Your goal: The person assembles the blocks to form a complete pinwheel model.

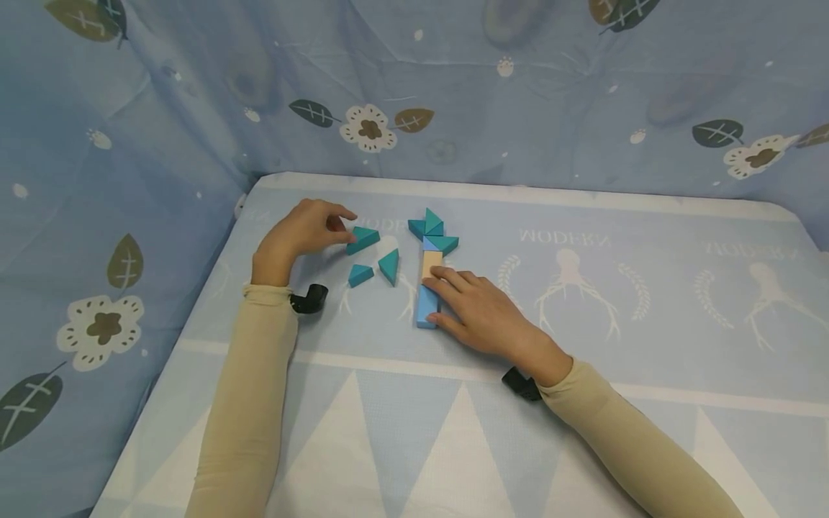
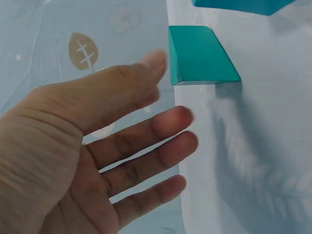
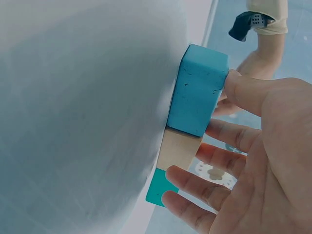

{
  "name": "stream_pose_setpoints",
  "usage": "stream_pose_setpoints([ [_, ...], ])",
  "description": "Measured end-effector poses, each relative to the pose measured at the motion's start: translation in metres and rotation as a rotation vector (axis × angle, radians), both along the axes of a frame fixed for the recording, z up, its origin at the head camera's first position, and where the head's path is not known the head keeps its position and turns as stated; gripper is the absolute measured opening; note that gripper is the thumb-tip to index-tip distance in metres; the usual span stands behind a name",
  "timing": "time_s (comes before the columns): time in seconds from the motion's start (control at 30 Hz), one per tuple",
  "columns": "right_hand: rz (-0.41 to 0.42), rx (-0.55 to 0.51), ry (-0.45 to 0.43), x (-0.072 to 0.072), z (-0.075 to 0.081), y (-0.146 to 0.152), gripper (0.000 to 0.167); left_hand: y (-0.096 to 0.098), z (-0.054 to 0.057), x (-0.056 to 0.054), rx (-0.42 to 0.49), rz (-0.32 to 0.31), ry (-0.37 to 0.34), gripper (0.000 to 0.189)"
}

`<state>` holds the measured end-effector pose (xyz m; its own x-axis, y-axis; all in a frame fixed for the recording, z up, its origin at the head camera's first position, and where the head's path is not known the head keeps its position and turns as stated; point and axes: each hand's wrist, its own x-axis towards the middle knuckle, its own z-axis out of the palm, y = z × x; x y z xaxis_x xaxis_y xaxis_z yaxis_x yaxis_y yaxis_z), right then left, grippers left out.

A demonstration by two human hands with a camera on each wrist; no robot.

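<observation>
A column of toy blocks lies on the table: a long blue block (image 1: 427,306), a plain wooden block (image 1: 432,260) and a small light-blue triangle (image 1: 430,243). Teal triangular blocks (image 1: 445,244) fan out at its far end. My right hand (image 1: 482,313) rests on the column; its thumb touches the blue block (image 3: 200,92), and its fairly straight fingers reach along the wooden block (image 3: 179,148). Beside a loose teal block (image 1: 364,238) is my left hand (image 1: 301,234), fingers relaxed and apart. In the left wrist view, a small gap separates the thumb from the teal block (image 2: 202,54).
Two more teal blocks, a small one (image 1: 360,275) and a triangle (image 1: 389,267), lie between the left hand and the column. A patterned cloth (image 1: 615,360) covers the table. Blue flowered fabric (image 1: 453,86) hangs behind it and on the left.
</observation>
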<state>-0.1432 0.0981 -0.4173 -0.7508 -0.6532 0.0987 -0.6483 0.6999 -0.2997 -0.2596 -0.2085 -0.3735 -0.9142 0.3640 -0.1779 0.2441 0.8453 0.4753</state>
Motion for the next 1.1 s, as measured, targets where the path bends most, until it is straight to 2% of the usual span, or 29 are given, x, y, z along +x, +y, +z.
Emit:
stream_pose_setpoints([
  [0.37, 0.001, 0.001, -0.001, 0.000, -0.001, 0.000, 0.055, 0.006, -0.002, 0.000, -0.008, 0.005, -0.043, 0.038],
  [0.7, 0.002, -0.002, 0.009, -0.001, -0.002, 0.000, 0.054, 0.014, -0.004, 0.001, -0.016, 0.001, -0.008, 0.036],
  [0.9, 0.002, -0.003, 0.022, 0.000, -0.002, 0.000, 0.054, 0.010, -0.004, -0.001, 0.002, -0.016, -0.004, 0.039],
  [1.1, 0.002, -0.004, 0.014, 0.000, -0.002, 0.000, 0.054, 0.009, -0.005, 0.000, 0.023, -0.016, 0.009, 0.032],
])
